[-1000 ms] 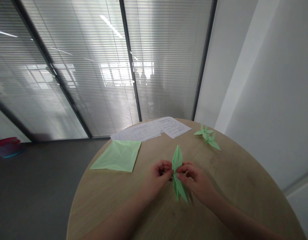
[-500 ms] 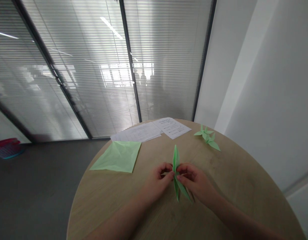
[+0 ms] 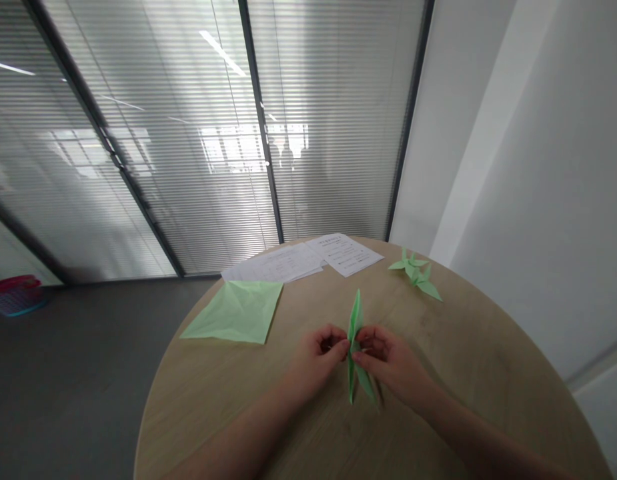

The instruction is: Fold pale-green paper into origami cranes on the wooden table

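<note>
Between my hands, a folded green origami paper is held on edge over the table, its long point facing away and two lower flaps hanging toward me, slightly apart. My left hand pinches its left side near the middle between thumb and curled fingers. On the other side, my right hand pinches the right side at about the same height. The far fingertips are partly hidden behind the paper.
A creased green paper sheet lies on the round wooden table at left. Printed white papers lie at the far edge. Folded green origami pieces sit at the back right. A red and blue basket stands on the floor.
The folded paper has turned slightly in my fingers: its upper point leans a little further right, and its lower flaps have shifted slightly left. Both hands keep their pinch.
</note>
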The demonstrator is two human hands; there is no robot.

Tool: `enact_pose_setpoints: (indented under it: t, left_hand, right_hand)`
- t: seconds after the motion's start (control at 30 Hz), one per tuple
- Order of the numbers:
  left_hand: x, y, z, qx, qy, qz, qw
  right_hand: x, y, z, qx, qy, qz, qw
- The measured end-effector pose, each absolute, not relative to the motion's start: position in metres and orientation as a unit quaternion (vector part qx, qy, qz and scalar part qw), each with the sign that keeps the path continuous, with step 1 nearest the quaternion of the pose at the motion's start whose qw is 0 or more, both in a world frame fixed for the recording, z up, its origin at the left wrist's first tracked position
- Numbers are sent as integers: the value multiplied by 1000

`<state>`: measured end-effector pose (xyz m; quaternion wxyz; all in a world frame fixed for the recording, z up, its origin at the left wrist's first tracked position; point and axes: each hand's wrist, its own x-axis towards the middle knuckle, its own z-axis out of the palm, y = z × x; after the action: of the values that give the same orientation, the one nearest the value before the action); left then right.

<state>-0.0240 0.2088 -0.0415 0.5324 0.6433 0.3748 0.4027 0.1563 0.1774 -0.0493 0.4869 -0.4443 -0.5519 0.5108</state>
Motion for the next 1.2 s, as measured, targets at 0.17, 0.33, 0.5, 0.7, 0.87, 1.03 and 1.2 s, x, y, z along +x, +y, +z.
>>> enact_pose_setpoints:
  t: [0.17,0.33,0.5,0.7,0.87,1.03,1.2]
  left_hand:
    - [-24,206,-37,658,386,404,505]
    - [-21,204,-35,647,352,427,524]
    - [-20,206,-38,616,335,436,564]
    - [-22,205,-33,572,348,448,592]
    - [-22,206,-34,584,364,460,561]
    - [-21,205,-33,610,370,460,529]
    - [-22,204,-36,615,348,442,552]
  right_hand:
    - [156,177,-49,-444,-553,507,490]
    - [155,174,-47,-444,-555,526,467]
    - [155,172,-47,-407,-570,519,491]
    - [156,172,-46,-419,-559,513,499]
    - [156,174,-50,-408,-551,536,493]
    - [157,173,-49,-423,-556,527,484]
    - [157,172,-46,-430,-562,508,491]
